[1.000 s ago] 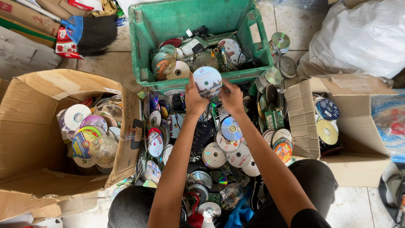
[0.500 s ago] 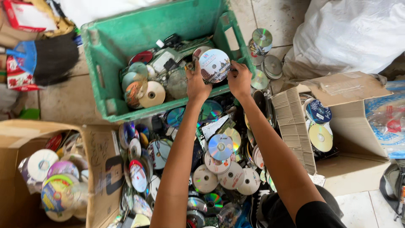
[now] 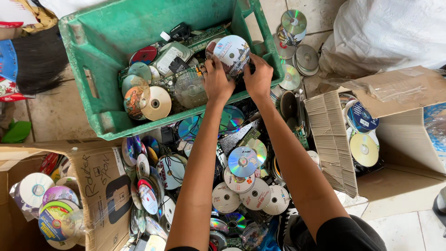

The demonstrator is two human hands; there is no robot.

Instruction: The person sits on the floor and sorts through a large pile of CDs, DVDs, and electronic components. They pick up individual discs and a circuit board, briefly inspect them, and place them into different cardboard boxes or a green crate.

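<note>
Both hands hold one printed white disc (image 3: 231, 54) over the near right part of a green plastic crate (image 3: 88, 69). My left hand (image 3: 216, 82) grips the disc's lower left edge. My right hand (image 3: 259, 78) pinches its lower right edge. Inside the crate, under the disc, lie several discs, among them a pale gold one (image 3: 156, 103), and green circuit boards (image 3: 204, 39). A heap of loose discs (image 3: 244, 179) covers the floor between my forearms and around them.
An open cardboard box with discs (image 3: 44, 200) stands at the lower left. Another cardboard box holding discs (image 3: 364, 139) stands at the right. A stack of discs (image 3: 297, 51) lies on the tiled floor beside the crate, and a white sack (image 3: 395, 32) is at the upper right.
Both hands have carried the printed disc forward from above the floor heap to over the green crate. The view has shifted toward the crate.
</note>
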